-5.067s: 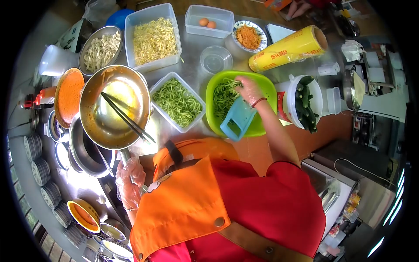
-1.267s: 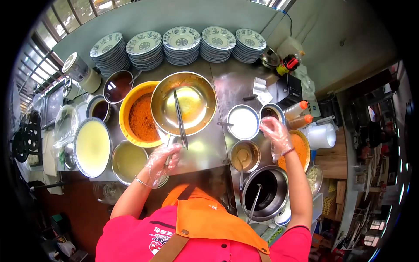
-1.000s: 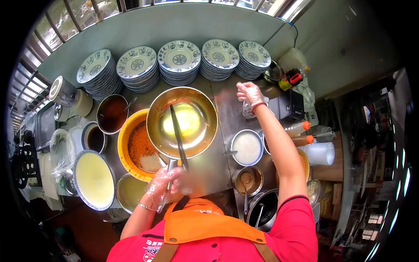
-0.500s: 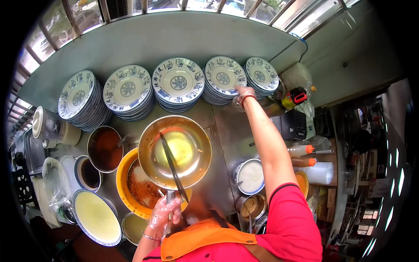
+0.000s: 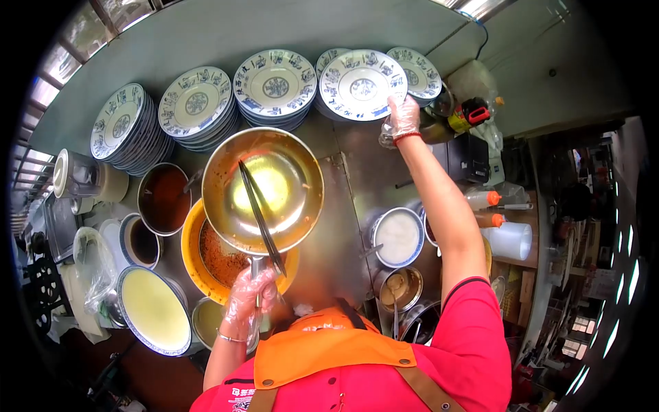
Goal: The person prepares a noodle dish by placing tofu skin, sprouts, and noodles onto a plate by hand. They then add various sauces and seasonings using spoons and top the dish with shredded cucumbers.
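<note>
A blue-patterned plate [image 5: 364, 86], forward and left of the right hand [image 5: 403, 117], is pinched by its rim, apparently being taken from the stack [image 5: 331, 56] behind; moving it calls for clearing neighbouring rims. The left hand [image 5: 250, 295] grips a metal pan [image 5: 285, 189] ahead, holding chopsticks [image 5: 261, 221].

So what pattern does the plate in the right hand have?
The plate is white with blue rim figures and a round blue central medallion; head view.

Your one camera sits on your head, looking forward and down past your apron [image 5: 322, 358] and close over the desk [image 5: 338, 226], its wide, curved view reaching the wall [image 5: 274, 31] and window bars [image 5: 103, 17] beyond.
</note>
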Tool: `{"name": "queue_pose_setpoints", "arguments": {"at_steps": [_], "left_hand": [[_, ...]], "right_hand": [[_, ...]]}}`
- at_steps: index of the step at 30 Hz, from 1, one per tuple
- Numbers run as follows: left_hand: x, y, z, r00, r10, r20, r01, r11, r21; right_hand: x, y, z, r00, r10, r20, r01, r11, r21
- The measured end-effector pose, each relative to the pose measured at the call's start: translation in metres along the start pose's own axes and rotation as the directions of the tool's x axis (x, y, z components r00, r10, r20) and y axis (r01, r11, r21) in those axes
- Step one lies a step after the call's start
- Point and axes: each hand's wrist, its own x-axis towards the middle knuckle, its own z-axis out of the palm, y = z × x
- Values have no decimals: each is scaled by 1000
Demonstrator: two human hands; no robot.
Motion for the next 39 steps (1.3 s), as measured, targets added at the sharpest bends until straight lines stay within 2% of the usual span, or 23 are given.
{"name": "queue_pose_setpoints", "arguments": {"at_steps": [1,4,5,6,7,8,9,11,12,14,15,18,19,22,24,25,26,28,30,33,35,38,39], "left_hand": [[2,3,4,999,13,-29,-12,1000,10],[-5,2,4,999,36,-5,-36,998,45],[-5,2,7,999,32,9,-32,999,42],[-5,2,11,999,28,24,-29,999,39],[-5,2,15,999,24,38,-25,999,36],[-1,-1,20,999,0,39,-3,997,72],[5,-5,25,999,-24,39,20,994,107],[18,-13,38,996,-82,34,75,982,172],[26,-20,45,992,-124,35,119,985,126],[42,-38,55,977,-207,44,206,978,34],[50,-45,58,974,-218,53,216,976,39],[74,-67,60,973,-219,74,217,976,35],[82,-74,59,978,-197,75,195,980,22],[97,-81,67,982,-175,67,176,984,2],[106,-85,71,984,-162,72,162,987,1],[113,-90,72,985,-150,84,150,989,6],[117,-95,72,986,-139,96,139,990,12],[122,-104,75,989,-120,85,120,993,7],[125,-114,74,992,-110,69,109,994,24],[126,-123,78,994,-106,11,105,992,76],[122,-126,87,993,-99,-59,104,989,101],[159,-162,56,996,-9,-92,30,973,230],[142,-151,64,989,47,-139,5,937,349]], "right_hand": [[-21,-36,-9,999,-35,21,32,990,137],[-67,-26,-37,987,8,158,-43,973,225],[-79,0,-42,976,-10,219,-44,969,242],[-105,-5,-43,959,16,284,-118,930,347],[-131,-14,-44,935,105,339,-219,923,317],[-147,-4,-42,897,170,408,-280,932,228],[-162,18,-37,858,217,465,-351,910,223],[-183,52,-21,779,253,574,-463,850,252],[-190,59,-15,733,256,630,-494,837,236],[-194,69,-1,707,287,646,-520,830,201],[-195,53,-5,651,350,674,-629,745,220],[-198,92,3,647,395,653,-714,613,337],[-199,107,5,576,484,659,-792,531,301],[-201,146,5,562,431,706,-795,518,316],[-204,89,-18,622,520,585,-701,702,123],[-201,85,-30,685,480,548,-525,847,-84],[-199,83,-42,741,420,524,-307,906,-292],[-196,95,-60,744,394,540,-389,912,-129],[-210,64,-86,785,350,511,-453,887,88],[-236,15,-127,811,314,494,-461,862,209],[-262,-3,-154,825,311,472,-453,863,224],[-303,-32,-191,822,381,423,-490,853,182],[-317,-34,-202,830,379,409,-486,852,196]]}}
